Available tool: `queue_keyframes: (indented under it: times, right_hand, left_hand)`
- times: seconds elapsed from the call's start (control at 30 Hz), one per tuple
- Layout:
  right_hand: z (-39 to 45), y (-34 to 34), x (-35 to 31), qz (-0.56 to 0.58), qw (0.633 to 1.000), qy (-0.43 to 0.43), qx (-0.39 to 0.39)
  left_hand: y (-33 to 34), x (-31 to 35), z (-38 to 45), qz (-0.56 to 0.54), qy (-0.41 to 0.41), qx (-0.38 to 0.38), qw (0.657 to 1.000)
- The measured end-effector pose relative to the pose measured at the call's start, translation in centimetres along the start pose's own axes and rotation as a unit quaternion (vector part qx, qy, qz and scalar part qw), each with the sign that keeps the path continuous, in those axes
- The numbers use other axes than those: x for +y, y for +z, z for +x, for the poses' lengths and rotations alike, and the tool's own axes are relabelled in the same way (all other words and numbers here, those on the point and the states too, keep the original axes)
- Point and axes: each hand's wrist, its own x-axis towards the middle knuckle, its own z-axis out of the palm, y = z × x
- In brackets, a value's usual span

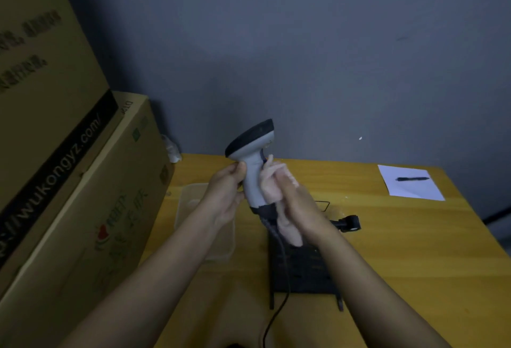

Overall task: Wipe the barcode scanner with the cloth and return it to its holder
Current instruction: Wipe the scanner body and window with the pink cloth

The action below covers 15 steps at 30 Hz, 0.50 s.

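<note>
A grey barcode scanner (252,154) with a black head is held upright above the yellow table. My left hand (224,192) grips its handle from the left. My right hand (300,203) presses a pale pink cloth (272,181) against the right side of the handle, and the cloth's loose end hangs down below my palm. Under my hands stands the black holder (300,273); its neck and cradle (349,222) lean out to the right. The scanner's black cable (279,309) runs down to the table's near edge.
Stacked cardboard boxes (69,181) wall off the left side. A clear plastic container (190,209) lies on the table under my left forearm. A white sheet (409,185) with a black pen (412,179) sits at the far right. A grey wall stands behind.
</note>
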Motion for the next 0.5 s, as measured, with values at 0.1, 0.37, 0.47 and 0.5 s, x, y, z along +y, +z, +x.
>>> queue_keyframes:
  times: [0.1, 0.37, 0.47, 0.5]
  right_hand:
    - [-0.1, 3.5, 0.1, -0.087, 0.994, -0.055, 0.038]
    - [-0.5, 0.1, 2.0, -0.052, 0.998, -0.028, 0.027]
    - [-0.7, -0.6, 3.2, 0.06, 0.997, 0.033, 0.03]
    - [-0.8, -0.4, 2.8, 0.138, 0.989, 0.055, 0.004]
  left_hand:
    - [0.8, 0.2, 0.0, -0.01, -0.006, 0.033, 0.999]
    - [-0.2, 0.6, 0.1, -0.026, -0.012, 0.063, 0.998]
    - [-0.6, 0.0, 0.1, -0.004, 0.002, 0.065, 0.998]
    - [-0.5, 0.1, 0.2, -0.001, 0.012, 0.062, 0.998]
